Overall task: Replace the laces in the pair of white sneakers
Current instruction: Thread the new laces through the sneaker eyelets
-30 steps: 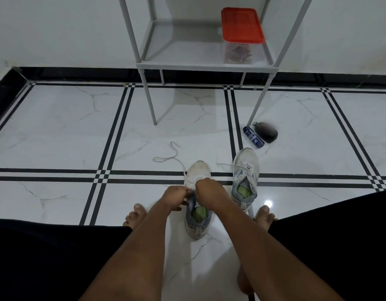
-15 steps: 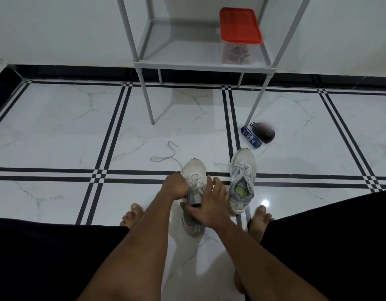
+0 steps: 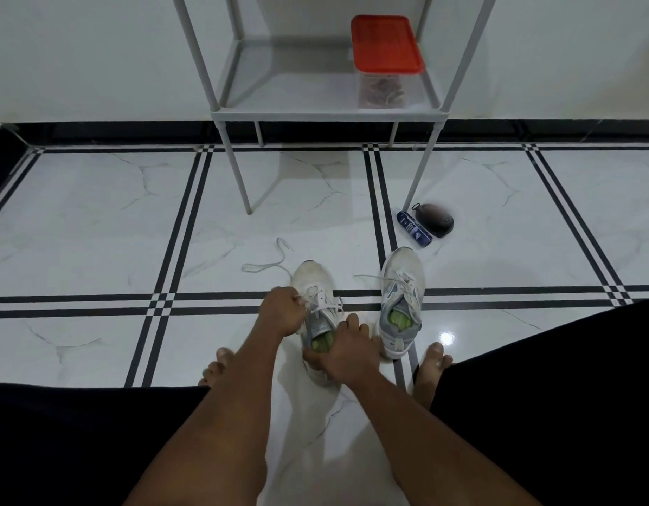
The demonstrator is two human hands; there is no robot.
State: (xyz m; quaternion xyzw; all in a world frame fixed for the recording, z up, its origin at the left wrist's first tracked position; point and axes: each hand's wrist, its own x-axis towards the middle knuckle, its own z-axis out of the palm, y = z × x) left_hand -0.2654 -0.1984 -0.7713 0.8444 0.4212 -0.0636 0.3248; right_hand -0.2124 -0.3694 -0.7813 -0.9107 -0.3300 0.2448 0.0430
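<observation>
Near sneaker, floor, left of its partner sneaker. Right hand now shifted from laces to heel, gripping it. Left hand pinches lace at eyelets. Unlacing under way; steadied for pulling.

left hand pinches lace | right hand grips left sneaker heel | right sneaker beside
</observation>
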